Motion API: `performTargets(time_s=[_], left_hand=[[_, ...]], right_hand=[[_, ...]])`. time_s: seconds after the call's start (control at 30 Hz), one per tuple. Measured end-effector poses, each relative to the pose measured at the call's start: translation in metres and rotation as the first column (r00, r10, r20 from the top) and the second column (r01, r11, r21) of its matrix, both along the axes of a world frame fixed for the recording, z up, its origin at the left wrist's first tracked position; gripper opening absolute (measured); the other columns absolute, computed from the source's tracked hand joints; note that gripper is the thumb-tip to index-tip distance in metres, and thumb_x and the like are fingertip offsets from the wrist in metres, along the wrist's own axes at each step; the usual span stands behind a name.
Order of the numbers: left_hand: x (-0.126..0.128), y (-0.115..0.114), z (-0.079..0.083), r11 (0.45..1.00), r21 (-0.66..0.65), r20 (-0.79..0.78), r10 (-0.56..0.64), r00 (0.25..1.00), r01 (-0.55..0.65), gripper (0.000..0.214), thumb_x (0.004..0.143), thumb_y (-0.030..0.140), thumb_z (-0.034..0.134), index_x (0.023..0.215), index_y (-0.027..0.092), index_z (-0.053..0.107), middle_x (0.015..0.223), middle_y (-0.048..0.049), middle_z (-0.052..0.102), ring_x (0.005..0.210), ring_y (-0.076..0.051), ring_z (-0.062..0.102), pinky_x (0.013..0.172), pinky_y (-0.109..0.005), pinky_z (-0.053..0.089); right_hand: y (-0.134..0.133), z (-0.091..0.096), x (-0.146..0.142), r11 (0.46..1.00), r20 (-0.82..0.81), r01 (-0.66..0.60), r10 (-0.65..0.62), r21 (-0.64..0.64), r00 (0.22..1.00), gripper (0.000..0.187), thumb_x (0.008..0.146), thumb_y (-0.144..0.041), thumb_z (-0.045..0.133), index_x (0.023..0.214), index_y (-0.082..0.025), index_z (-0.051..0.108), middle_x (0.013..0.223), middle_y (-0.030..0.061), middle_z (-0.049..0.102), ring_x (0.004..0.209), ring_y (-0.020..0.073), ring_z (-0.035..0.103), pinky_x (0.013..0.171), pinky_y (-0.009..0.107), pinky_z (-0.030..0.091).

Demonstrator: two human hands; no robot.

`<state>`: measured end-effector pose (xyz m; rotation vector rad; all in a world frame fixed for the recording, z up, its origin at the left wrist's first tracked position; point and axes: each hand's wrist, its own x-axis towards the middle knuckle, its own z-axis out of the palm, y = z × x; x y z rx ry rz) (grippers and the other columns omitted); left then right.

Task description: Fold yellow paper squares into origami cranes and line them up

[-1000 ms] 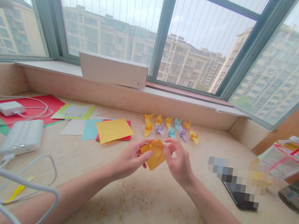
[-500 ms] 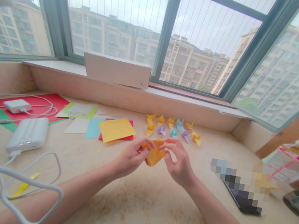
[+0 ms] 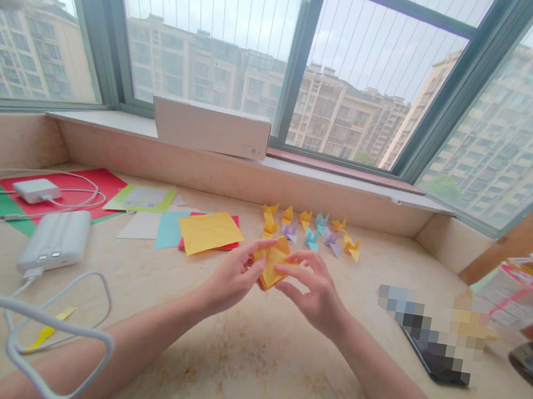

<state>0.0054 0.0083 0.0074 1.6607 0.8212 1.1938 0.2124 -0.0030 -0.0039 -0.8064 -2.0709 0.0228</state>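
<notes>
Both my hands hold a part-folded orange paper above the middle of the marble counter. My left hand pinches its left side, thumb on top. My right hand grips its right side with curled fingers. Just behind the hands stand several small folded paper cranes in yellow, purple and teal. A stack of coloured square sheets, yellow on top, lies to the left of them.
At the left lie a white power bank with a looping white cable, a white charger on red and green paper. A white box rests on the sill. A phone and a plastic cup are at the right.
The orange paper has been folded narrower between my hands. My right fingers moved down across its right side, and the view shifted slightly right.
</notes>
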Motion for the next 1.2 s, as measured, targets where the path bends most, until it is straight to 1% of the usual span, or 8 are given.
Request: performTargets(time_s=[0.1,0.27,0.5,0.63,0.8,0.93,1.03,1.2], left_hand=[[-0.0001,-0.0027,0.0012,0.999,0.034,-0.01,0.021,1.0,-0.021,0.039,0.09,0.02,0.055,0.128,0.018,0.059,0.115,-0.0084,0.068,0.093,-0.018,0.066,0.079,-0.03,0.057],[0.0027,-0.0076,0.003,0.994,-0.057,0.064,-0.088,0.994,0.091,0.044,0.094,0.038,0.056,0.132,0.018,0.05,0.099,-0.0077,0.066,0.075,-0.016,0.063,0.059,-0.027,0.058],[0.0031,-0.0095,0.0012,0.974,-0.07,0.099,-0.209,0.973,0.216,0.061,0.093,0.049,0.058,0.143,0.023,0.036,0.113,-0.0115,0.063,0.09,-0.02,0.065,0.061,-0.026,0.057],[0.0024,-0.01,0.0003,0.973,-0.053,0.075,-0.221,0.972,0.225,0.068,0.094,0.048,0.057,0.15,0.025,0.026,0.12,-0.0139,0.061,0.093,-0.022,0.065,0.064,-0.028,0.058],[0.0023,-0.0106,-0.0003,0.962,-0.043,0.076,-0.265,0.961,0.268,0.071,0.094,0.037,0.06,0.153,0.029,0.023,0.126,-0.0152,0.06,0.098,-0.023,0.066,0.071,-0.033,0.06],[0.0035,-0.0097,-0.0026,0.972,-0.05,0.067,-0.226,0.972,0.23,0.068,0.092,0.025,0.057,0.152,0.026,0.025,0.122,-0.0136,0.062,0.095,-0.022,0.067,0.075,-0.036,0.061],[0.0049,-0.008,-0.0038,0.983,-0.074,0.055,-0.162,0.985,0.166,0.065,0.091,0.018,0.054,0.15,0.022,0.027,0.112,-0.0114,0.065,0.085,-0.019,0.069,0.073,-0.036,0.062],[0.0063,-0.0053,-0.0049,0.985,-0.071,0.078,-0.152,0.985,0.157,0.06,0.09,0.014,0.052,0.146,0.023,0.032,0.104,-0.0083,0.067,0.079,-0.018,0.071,0.069,-0.033,0.062]], right_hand=[[0.0001,0.0003,0.0023,1.0,0.023,-0.014,0.013,0.025,1.0,0.023,0.094,-0.022,0.063,0.114,-0.03,0.073,0.104,0.0065,0.066,0.096,0.0224,0.061,0.088,0.044,0.05],[-0.003,0.0025,0.001,0.999,-0.053,-0.038,0.039,0.018,0.998,0.018,0.096,-0.02,0.059,0.107,-0.025,0.072,0.093,0.0054,0.069,0.086,0.0204,0.063,0.08,0.038,0.051],[-0.0048,0.0034,-0.0029,1.0,-0.193,-0.014,0.015,0.005,0.981,0.007,0.093,-0.023,0.064,0.091,-0.022,0.07,0.084,0.0045,0.068,0.079,0.0192,0.066,0.071,0.033,0.054],[-0.0053,0.0034,-0.0039,0.998,-0.214,-0.044,0.035,-0.038,0.976,0.01,0.092,-0.026,0.065,0.083,-0.021,0.066,0.082,0.0041,0.066,0.075,0.0182,0.065,0.069,0.032,0.053],[-0.0073,0.0042,-0.0067,0.994,-0.158,-0.059,0.043,-0.096,0.987,0.022,0.094,-0.025,0.057,0.072,-0.022,0.059,0.073,0.0019,0.065,0.068,0.0165,0.061,0.066,0.03,0.05],[-0.0081,0.0018,-0.007,0.994,-0.16,0.038,-0.055,-0.103,0.986,0.017,0.094,-0.024,0.054,0.078,-0.022,0.058,0.07,0.0003,0.064,0.064,0.0163,0.061,0.063,0.029,0.05],[-0.0086,-0.0005,-0.0064,0.986,-0.183,0.094,-0.118,-0.134,0.976,0.013,0.094,-0.027,0.053,0.083,-0.022,0.058,0.07,0.0004,0.066,0.064,0.017,0.065,0.063,0.028,0.052],[-0.0076,-0.0004,-0.0065,0.96,-0.26,0.18,-0.233,-0.214,0.937,0.015,0.095,-0.03,0.049,0.084,-0.022,0.057,0.071,0.0014,0.068,0.065,0.0177,0.068,0.059,0.027,0.052]])
